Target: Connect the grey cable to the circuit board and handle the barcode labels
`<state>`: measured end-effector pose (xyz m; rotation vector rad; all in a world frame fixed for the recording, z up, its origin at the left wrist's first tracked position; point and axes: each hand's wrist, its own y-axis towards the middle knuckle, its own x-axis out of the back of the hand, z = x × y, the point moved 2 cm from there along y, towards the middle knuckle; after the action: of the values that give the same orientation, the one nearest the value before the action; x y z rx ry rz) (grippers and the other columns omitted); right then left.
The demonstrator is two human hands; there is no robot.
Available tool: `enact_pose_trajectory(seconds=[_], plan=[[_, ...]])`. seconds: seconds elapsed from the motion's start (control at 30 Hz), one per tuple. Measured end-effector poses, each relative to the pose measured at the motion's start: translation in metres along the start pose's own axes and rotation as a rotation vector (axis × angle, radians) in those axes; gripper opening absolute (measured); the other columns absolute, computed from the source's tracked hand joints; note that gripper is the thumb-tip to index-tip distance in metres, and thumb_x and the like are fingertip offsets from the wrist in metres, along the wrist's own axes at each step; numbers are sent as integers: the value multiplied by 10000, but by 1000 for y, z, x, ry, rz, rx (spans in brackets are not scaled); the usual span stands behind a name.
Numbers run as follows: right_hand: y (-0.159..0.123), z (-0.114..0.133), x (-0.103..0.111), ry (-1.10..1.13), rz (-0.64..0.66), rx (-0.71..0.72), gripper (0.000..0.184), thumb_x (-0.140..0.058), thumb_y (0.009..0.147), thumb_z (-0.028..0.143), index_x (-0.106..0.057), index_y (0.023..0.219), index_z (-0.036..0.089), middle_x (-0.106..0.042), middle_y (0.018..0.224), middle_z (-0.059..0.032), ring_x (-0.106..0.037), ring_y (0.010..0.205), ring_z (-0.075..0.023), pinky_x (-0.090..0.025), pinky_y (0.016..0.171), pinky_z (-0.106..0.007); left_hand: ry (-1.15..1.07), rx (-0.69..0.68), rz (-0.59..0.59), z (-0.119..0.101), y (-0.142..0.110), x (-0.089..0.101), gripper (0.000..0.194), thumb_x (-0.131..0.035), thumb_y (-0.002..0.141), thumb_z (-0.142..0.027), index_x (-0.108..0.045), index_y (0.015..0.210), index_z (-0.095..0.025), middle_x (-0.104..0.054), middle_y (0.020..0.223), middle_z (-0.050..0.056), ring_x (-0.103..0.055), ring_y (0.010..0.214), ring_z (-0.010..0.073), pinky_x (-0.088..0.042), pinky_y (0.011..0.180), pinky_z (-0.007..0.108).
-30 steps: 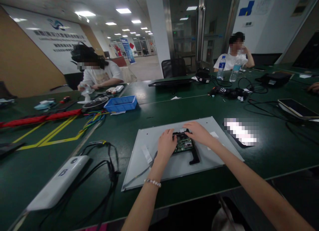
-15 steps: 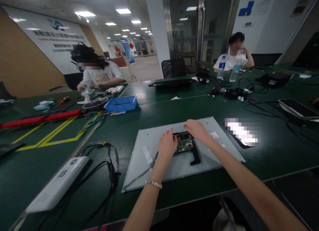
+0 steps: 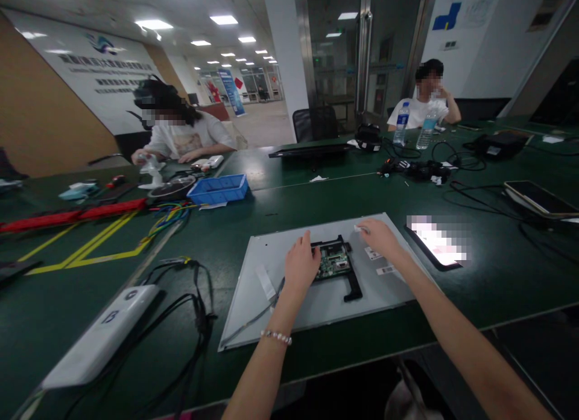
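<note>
Grey, flat, metal-looking panel [image 3: 312, 320] lies on the dark green table [image 3: 181, 359], lower centre of the frame. On its middle: green circuit board [image 3: 335, 264] within a black plastic bracket [image 3: 353, 287], component face exposed.

Hands: apart. Left hand [image 3: 301, 265] rests at the left edge of the board and bracket, fingers partly curled; cannot tell whether it grips or only steadies. Right hand [image 3: 380, 242] is over the panel's upper right part, clear of the board, fingertips pinched on a small white piece [image 3: 360, 228], possibly tape.

Progress, judged from layout: board is in place within the bracket, and the white piece is clear of both. No cover lies over the board. The white piece is not set down. Fastening of the bracket cannot be made out. Grey thin cable [image 3: 253, 318] runs from near the left wrist to the panel's lower left; its connection is hidden. White flat strip [image 3: 266, 283] lies on the panel's left side.
</note>
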<state>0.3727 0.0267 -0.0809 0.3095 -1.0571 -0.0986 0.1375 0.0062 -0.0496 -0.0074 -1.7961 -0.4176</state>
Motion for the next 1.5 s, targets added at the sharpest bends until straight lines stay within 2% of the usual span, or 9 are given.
enact_pose_trajectory(seconds=[0.2, 0.4, 0.5, 0.6, 0.73, 1.03, 1.13, 1.27, 1.5], plan=[[-8, 5, 15, 122, 13, 74, 354, -460, 867, 266, -587, 1188, 191, -599, 1207, -88, -530, 1134, -220, -385, 989, -384, 0, 91, -51, 22, -1, 14, 564, -406, 884, -341, -286, 1365, -72, -527, 1250, 208, -545, 1103, 296, -423, 891, 405], [-25, 37, 20, 249, 318, 280, 852, -589, 754, 567, -195, 1449, 270, -186, 1518, -62, -129, 1393, -243, -202, 1109, -452, 44, 99, 157, 71, -21, 35, 645, -412, 862, -467, -264, 1397, -138, -362, 1423, 181, -304, 1325, 323, -328, 986, 509], [-30, 44, 13, 231, 407, 320, 977, -632, 693, 605, -124, 1461, 281, -113, 1533, -64, -43, 1401, -266, -116, 1125, -483, 84, 152, 197, 91, -36, 46, 625, -399, 865, -455, -268, 1398, -157, -339, 1444, 157, -294, 1335, 305, -298, 1011, 510], [-31, 44, 8, 220, 423, 339, 1021, -675, 654, 590, -130, 1461, 281, -143, 1526, -75, -61, 1399, -277, -104, 1127, -484, 94, 189, 256, 103, -48, 48, 622, -365, 875, -445, -255, 1404, -135, -306, 1461, 158, -266, 1349, 297, -261, 1039, 503], [-31, 41, 9, 241, 426, 312, 977, -689, 663, 542, -166, 1452, 298, -185, 1514, -69, -143, 1386, -271, -208, 1109, -460, 93, 147, 331, 110, -56, 39, 584, -346, 889, -438, -271, 1405, -173, -294, 1471, 137, -242, 1361, 285, -214, 1055, 526], [-30, 37, 9, 255, 449, 291, 919, -674, 679, 545, -212, 1438, 308, -202, 1502, -66, -208, 1363, -277, -260, 1088, -452, 88, 98, 179, 116, -50, 29, 497, -329, 907, -354, -346, 1365, -160, -369, 1433, 125, -337, 1320, 225, -291, 1055, 396], [-31, 34, 8, 244, 464, 272, 909, -666, 686, 551, -204, 1437, 333, -179, 1511, -52, -195, 1367, -281, -270, 1080, -462, 35, 112, 101, 117, -44, 36, 481, -342, 880, -330, -432, 1296, -107, -493, 1314, 143, -463, 1217, 227, -366, 1003, 347], [-32, 34, 9, 239, 465, 268, 903, -662, 687, 556, -204, 1436, 344, -179, 1513, -44, -205, 1365, -282, -288, 1072, -463, -19, 138, 51, 121, -39, 45, 349, -392, 816, -259, -595, 1083, -164, -632, 1097, 85, -583, 1033, 206, -418, 938, 313], [-30, 34, 8, 226, 494, 262, 925, -645, 680, 596, -190, 1441, 330, -148, 1521, -43, -178, 1371, -284, -252, 1087, -466, -51, 173, 173, 126, -32, 49, 292, -465, 746, -217, -653, 969, -205, -699, 904, 39, -637, 857, 195, -463, 774, 274]])
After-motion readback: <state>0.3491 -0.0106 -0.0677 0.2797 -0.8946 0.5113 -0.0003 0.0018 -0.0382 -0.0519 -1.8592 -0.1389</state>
